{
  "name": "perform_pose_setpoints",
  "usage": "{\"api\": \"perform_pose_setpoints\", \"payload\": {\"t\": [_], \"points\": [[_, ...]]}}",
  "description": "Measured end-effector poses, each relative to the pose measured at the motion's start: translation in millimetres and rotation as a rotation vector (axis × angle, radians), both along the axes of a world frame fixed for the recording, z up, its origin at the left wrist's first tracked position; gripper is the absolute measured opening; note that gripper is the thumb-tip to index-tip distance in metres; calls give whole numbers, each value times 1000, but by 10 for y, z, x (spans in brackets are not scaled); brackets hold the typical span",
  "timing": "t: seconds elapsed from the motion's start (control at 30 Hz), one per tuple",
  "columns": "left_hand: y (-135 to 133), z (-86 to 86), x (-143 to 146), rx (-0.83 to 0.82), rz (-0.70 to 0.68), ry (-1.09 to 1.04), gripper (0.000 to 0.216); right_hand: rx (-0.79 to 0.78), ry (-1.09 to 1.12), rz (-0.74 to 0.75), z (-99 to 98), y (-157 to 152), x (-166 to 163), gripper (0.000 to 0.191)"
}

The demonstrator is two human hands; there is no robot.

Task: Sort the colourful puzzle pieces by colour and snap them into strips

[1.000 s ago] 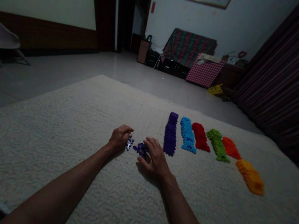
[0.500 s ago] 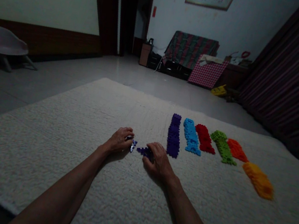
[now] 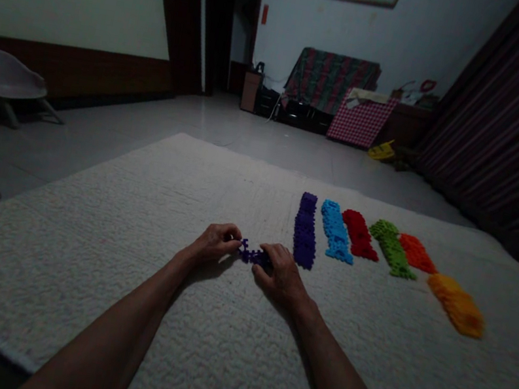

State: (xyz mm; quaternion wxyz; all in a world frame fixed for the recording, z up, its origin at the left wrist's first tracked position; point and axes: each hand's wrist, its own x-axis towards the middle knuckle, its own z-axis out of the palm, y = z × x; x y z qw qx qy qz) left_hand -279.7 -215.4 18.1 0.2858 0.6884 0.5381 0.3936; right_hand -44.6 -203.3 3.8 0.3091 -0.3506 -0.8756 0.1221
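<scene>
Between thumb and fingers, my left hand pinches a small purple interlocking piece with notched edges, held tilted up above the mat. Close on its right, my right hand grips more purple interlocking pieces, partly hidden under the fingers. The two purple parts are side by side; I cannot tell whether they touch. A row of purple pieces lies just beyond my right hand.
Rows of blue, red, green, orange and yellow pieces lie to the right on the pale mat. A chair stands at the left. Farther back is a cloth-draped piece of furniture.
My left hand has moved right, bringing its purple piece close to those in my right hand. That piece has turned and now shows its notched outline. The view has shifted slightly.
</scene>
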Motion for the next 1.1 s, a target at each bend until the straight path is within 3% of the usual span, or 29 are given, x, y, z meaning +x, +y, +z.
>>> {"api": "perform_pose_setpoints", "payload": {"t": [0.17,0.4,0.6,0.77,0.97,1.1], "points": [[14,-8,71,-28,8,-168,14,-3,6,-27,-8,21,-9,36],[50,-66,95,-19,6,-173,15,-36,62,-11,48,-15,-24,14],[72,-98,123,-123,-50,-283,30,-96,140,-24,27,14,-7,20],[73,-93,126,-118,-55,-333,27,-117,175,-20,-19,62,11,24],[103,-131,123,-67,20,-326,28,-103,198,-57,-27,33,-73,26],[116,-110,96,-42,78,-295,25,-242,311,-35,27,-66,-177,28]]}}
